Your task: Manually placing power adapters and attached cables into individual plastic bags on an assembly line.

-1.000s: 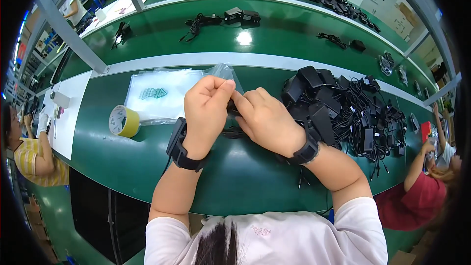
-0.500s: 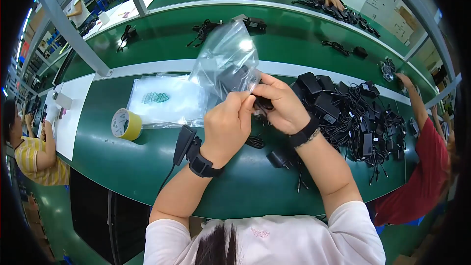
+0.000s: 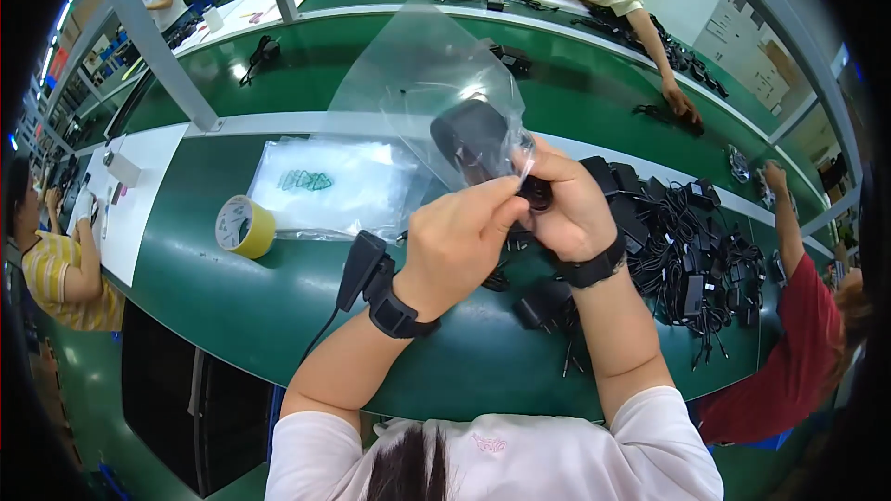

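Observation:
A clear plastic bag [image 3: 376,83] is held up over the bench, its far end spread flat. Inside it shows a black power adapter [image 3: 471,130], with a coiled cable at the bag's mouth. My left hand [image 3: 464,237] is closed, pinching the bag's edge between thumb and fingers. Close beside it, my right hand [image 3: 571,209] is closed around the adapter's cable end and the film of the bag. Below my hands a loose black adapter [image 3: 543,306] lies on the green bench. A stack of flat clear bags [image 3: 357,199] with green print lies left of them.
Yellow tape [image 3: 247,227] stands beside the bag stack. A tangled pile of black adapters [image 3: 687,250] covers the bench's right. Beyond the white ledge runs a green conveyor [image 3: 334,60] with scattered adapters. A co-worker's hand [image 3: 682,104] reaches onto it; other people work at both sides.
The adapter shows more plainly inside the bag, and the bag has spread wider. My hands have shifted slightly right. Across the conveyor, the co-worker's hand has come down onto a black adapter.

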### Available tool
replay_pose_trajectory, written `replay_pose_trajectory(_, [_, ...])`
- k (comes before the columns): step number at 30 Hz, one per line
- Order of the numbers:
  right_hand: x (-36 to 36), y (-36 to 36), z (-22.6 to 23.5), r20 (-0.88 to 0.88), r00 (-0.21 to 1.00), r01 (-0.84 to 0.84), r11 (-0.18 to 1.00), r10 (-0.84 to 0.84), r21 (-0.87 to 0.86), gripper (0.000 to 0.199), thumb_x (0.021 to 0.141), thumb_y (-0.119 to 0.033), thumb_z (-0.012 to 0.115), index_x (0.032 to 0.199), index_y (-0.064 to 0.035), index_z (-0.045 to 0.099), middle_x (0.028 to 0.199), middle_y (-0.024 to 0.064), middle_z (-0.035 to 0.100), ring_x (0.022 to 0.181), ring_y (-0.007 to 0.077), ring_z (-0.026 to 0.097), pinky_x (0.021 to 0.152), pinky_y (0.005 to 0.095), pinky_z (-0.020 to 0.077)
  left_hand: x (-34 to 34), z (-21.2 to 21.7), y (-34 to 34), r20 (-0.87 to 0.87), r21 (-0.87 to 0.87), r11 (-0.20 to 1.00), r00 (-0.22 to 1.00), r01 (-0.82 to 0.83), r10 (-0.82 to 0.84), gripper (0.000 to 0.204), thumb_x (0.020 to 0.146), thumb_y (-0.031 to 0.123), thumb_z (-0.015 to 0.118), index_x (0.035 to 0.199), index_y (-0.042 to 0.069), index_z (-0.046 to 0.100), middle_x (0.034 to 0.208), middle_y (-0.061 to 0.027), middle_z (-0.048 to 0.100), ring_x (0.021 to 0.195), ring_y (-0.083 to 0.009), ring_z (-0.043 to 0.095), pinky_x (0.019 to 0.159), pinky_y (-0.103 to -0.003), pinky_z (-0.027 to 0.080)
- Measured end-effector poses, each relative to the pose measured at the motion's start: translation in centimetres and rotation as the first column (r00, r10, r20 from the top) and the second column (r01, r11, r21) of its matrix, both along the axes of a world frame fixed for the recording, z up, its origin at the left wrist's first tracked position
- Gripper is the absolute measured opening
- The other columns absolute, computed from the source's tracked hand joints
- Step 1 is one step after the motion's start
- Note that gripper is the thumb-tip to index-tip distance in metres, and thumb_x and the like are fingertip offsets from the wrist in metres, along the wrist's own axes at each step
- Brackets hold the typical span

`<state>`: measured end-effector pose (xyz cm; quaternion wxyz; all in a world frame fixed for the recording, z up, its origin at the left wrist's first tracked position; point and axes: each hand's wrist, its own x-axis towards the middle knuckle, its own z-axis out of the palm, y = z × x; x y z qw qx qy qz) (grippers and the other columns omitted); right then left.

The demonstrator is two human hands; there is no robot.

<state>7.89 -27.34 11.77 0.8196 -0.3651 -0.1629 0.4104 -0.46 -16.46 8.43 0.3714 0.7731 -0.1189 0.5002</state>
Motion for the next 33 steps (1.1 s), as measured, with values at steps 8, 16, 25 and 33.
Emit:
replay_pose_trajectory(8, [-1.9, 3.6, -2.9, 0.721, 0.559, 0.509, 0.856, -0.409, 0.090, 0.060, 0.081, -0.005, 0.060, 0.134, -0.0004, 0.034, 0.119, 0.0093, 0.054, 0.099, 0.0120, 0.055, 0.082, 0.0250, 0.0442, -0.2, -0.8, 1.4, 0.142, 0.156, 0.971, 0.977, -0.179, 0.157, 0.016, 0.072, -0.003, 0.062, 0.085, 0.006, 0.060, 0.063, -0.0063, 0.055, 0.049, -0.0236, 0.052, 0.044, -0.032, 0.040])
replay_pose_trajectory(16, [-1.5, 1.5, -2.7, 0.995, -0.052, 0.596, 0.797, -0.084, 0.099, 0.075, 0.075, -0.012, 0.067, 0.139, -0.0077, 0.026, 0.105, 0.0213, 0.058, 0.083, 0.0347, 0.061, 0.071, 0.0310, 0.0496, -0.2, -1.3, 0.5, 0.251, 0.352, 0.907, 0.957, -0.232, 0.147, 0.017, 0.070, -0.002, 0.062, 0.084, 0.008, 0.059, 0.056, -0.0020, 0.041, 0.046, -0.0172, 0.045, 0.040, -0.029, 0.036])
replay_pose_trajectory(25, [-0.2, 0.7, -3.5, 0.919, 0.388, 0.348, 0.934, -0.065, -0.080, 0.068, 0.073, -0.003, 0.066, 0.134, -0.0054, 0.034, 0.119, 0.0180, 0.054, 0.099, 0.0245, 0.060, 0.084, 0.0299, 0.0464, -0.9, -0.4, -0.2, 0.006, 0.345, 0.931, 0.993, -0.115, 0.120, 0.021, 0.069, 0.003, 0.066, 0.089, 0.004, 0.062, 0.062, -0.0043, 0.054, 0.051, -0.0220, 0.054, 0.043, -0.028, 0.041])
replay_pose_trajectory(33, [-1.0, 0.5, -2.9, 0.961, 0.271, 0.463, 0.870, 0.043, -0.170, 0.051, 0.067, -0.003, 0.069, 0.116, -0.0026, 0.054, 0.102, 0.0112, 0.062, 0.085, 0.0165, 0.059, 0.079, 0.0259, 0.0467, -1.5, 4.3, 2.8, -0.034, 0.377, 0.801, 0.857, -0.465, 0.514, 0.020, 0.074, 0.014, 0.066, 0.091, 0.004, 0.062, 0.069, -0.0071, 0.057, 0.093, -0.0292, 0.052, 0.081, -0.040, 0.038])
